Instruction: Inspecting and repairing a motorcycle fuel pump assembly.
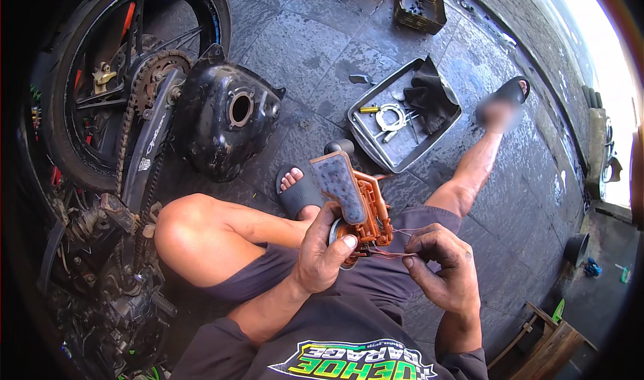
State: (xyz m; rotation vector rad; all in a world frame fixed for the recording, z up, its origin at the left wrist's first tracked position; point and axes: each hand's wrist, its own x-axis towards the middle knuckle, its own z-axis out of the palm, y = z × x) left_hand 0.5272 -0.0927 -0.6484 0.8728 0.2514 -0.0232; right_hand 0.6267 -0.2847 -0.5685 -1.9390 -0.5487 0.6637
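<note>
My left hand is closed round a motorcycle fuel pump, held up above my lap. Its body is orange-brown plastic, with a flat, stained grey filter on the upper left side. A round metal-rimmed base shows partly behind my fingers. Thin reddish wires run out from the pump's lower right. My right hand pinches the ends of these wires between thumb and fingers, a short way right of the pump.
A black fuel tank with a round opening stands on the dark tiles, beside a motorcycle's rear wheel and chain. Ahead lies a grey tray holding a metal ring, a yellow-handled tool and black cloth. A grimy box sits farther off.
</note>
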